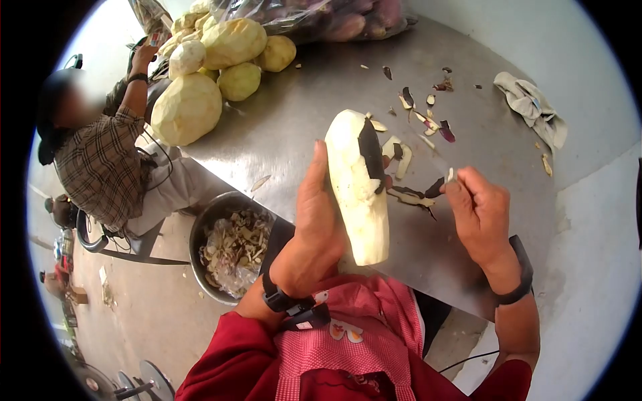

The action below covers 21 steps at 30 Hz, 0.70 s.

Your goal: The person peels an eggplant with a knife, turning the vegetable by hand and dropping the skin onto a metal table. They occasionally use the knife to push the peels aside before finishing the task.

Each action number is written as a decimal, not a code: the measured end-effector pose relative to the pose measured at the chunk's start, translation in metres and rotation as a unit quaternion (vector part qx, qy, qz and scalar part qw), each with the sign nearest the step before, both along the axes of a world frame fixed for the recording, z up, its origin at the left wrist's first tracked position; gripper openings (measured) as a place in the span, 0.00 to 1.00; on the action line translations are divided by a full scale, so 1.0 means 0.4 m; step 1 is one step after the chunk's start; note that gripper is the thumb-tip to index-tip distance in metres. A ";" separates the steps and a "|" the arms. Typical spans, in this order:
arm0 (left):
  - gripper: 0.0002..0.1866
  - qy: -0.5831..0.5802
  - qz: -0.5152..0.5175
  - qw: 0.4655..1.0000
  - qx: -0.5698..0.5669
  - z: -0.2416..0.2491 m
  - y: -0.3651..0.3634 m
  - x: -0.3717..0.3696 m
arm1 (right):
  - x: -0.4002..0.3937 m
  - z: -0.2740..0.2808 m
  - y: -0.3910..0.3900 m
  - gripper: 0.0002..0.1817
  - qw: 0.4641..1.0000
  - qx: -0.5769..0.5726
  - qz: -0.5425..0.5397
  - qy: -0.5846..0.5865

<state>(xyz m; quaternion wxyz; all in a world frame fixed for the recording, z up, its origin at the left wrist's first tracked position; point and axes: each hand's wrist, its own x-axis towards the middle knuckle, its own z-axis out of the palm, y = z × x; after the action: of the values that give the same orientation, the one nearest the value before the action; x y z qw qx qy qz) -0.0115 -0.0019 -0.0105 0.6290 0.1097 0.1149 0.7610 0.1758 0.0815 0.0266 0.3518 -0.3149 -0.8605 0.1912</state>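
Observation:
My left hand [317,210] is wrapped round a long, partly peeled vegetable [359,207], tilted upright above the table edge. Its flesh is creamy white, and a strip of dark skin [370,152] remains on its right side; the frame does not settle its exact kind. To the right of it, apart from it, my right hand [480,210] is closed in a pinch. A small pale tip [450,175] shows at the fingertips, with a blur beside it; what they grip cannot be made out. Dark-skinned peelings [410,196] lie on the table between the hands.
Peeled pale vegetables [187,110] are heaped at the table's left, beside a plastic bag [341,20] of purple-skinned ones. A metal bowl [196,250] of peelings stands below the left edge. A cloth [531,107] lies by the wall. Another person [100,157] sits at left.

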 end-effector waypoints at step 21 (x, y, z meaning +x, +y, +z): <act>0.27 0.023 0.038 0.997 -0.066 0.024 0.000 0.013 | -0.004 0.010 -0.035 0.13 0.986 -0.014 0.162 -0.026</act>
<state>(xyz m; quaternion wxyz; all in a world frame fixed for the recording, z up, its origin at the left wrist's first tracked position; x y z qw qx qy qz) -0.0065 -0.0018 -0.0008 0.6027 0.0806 0.1831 0.7725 0.1741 0.0676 0.0305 0.2893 -0.1813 -0.9062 0.2495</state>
